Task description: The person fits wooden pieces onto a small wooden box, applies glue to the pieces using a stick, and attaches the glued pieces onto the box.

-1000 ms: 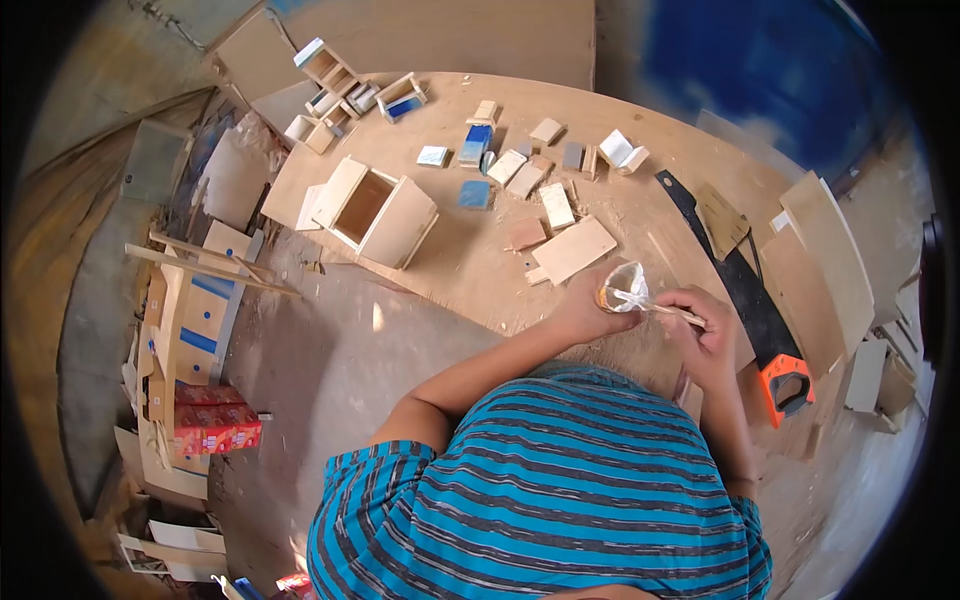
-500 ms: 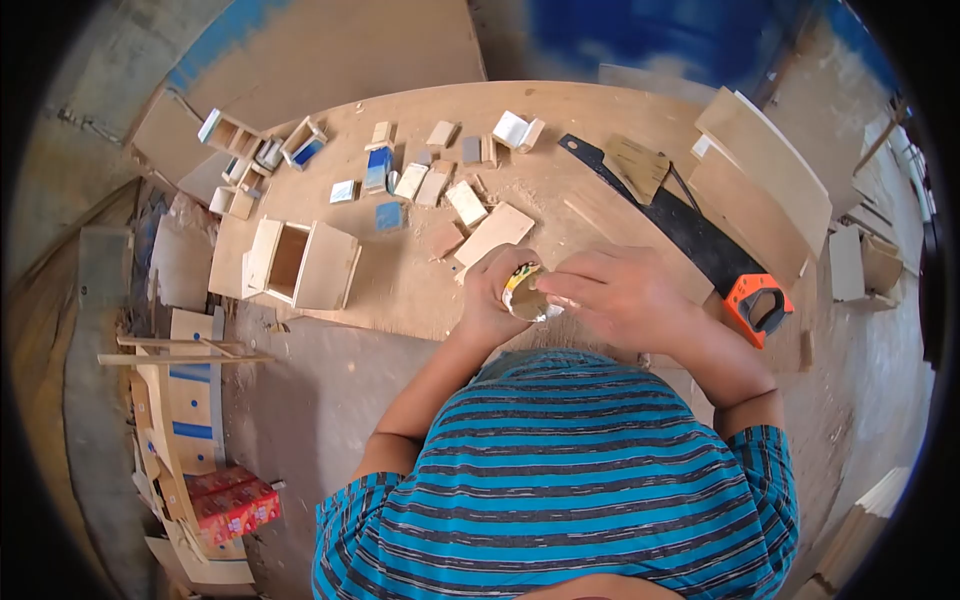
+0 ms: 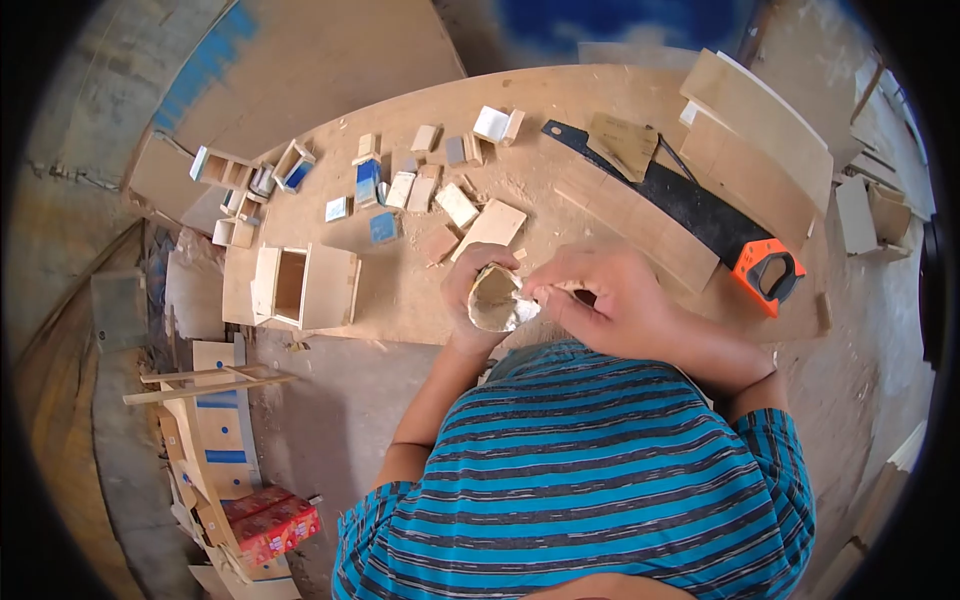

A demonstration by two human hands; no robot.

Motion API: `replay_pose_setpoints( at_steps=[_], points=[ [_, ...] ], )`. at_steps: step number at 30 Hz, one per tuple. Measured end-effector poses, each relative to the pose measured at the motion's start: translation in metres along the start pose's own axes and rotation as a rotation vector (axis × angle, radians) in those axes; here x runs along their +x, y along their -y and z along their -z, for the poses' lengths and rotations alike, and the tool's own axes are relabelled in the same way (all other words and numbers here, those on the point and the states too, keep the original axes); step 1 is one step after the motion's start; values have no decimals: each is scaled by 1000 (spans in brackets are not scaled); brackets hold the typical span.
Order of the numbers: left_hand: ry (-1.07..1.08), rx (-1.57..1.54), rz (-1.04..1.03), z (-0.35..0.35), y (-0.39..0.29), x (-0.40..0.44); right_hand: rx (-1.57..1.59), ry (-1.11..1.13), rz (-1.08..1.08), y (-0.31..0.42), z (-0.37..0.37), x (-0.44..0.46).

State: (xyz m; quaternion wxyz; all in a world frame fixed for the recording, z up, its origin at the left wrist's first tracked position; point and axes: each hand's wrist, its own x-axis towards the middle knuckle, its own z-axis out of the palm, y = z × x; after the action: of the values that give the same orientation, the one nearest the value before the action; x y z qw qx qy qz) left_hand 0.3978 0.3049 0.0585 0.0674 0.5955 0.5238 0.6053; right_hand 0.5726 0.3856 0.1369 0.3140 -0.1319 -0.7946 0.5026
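My left hand (image 3: 463, 290) is wrapped round a small cup (image 3: 492, 292), its open mouth tilted up toward me. A dull beige shows inside. Crumpled silvery foil (image 3: 520, 312) hangs on the right side of its rim. My right hand (image 3: 612, 292) is closed in a pinch, thumb and fingertips at that foil edge. Just beyond the cup lie a flat wooden board (image 3: 492, 228) and several small wood blocks (image 3: 457, 205). To the right of my right hand is a handsaw (image 3: 690, 215) with an orange handle.
An open wooden box (image 3: 305, 285) stands at the table's left front. Small painted wooden pieces (image 3: 240, 180) sit at the far left. Sandpaper (image 3: 625, 145) lies across the saw blade. Large thin panels (image 3: 755, 130) rest at the right. A red package (image 3: 272, 525) is at the lower left.
The cup has tipped so more of its inside shows, and its yellow printed side has turned mostly out of sight. My right hand's fingers have drawn into a tighter pinch. The view has shifted slightly.
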Motion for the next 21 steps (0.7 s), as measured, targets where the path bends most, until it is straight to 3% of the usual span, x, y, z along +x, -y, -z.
replay_pose_setpoints(
  at_steps=[6,9,16,21],
  points=[
    [7,-26,-28,3,-3,9,-486,-41,287,18,14,-1],
    [1,44,-38,6,-7,13,-635,29,309,26,18,1],
    [-44,296,-332,11,-13,30,-389,175,148,7,25,1],
    [-18,301,-281,15,-10,31,-166,204,73,-7,32,-5]
  ],
)
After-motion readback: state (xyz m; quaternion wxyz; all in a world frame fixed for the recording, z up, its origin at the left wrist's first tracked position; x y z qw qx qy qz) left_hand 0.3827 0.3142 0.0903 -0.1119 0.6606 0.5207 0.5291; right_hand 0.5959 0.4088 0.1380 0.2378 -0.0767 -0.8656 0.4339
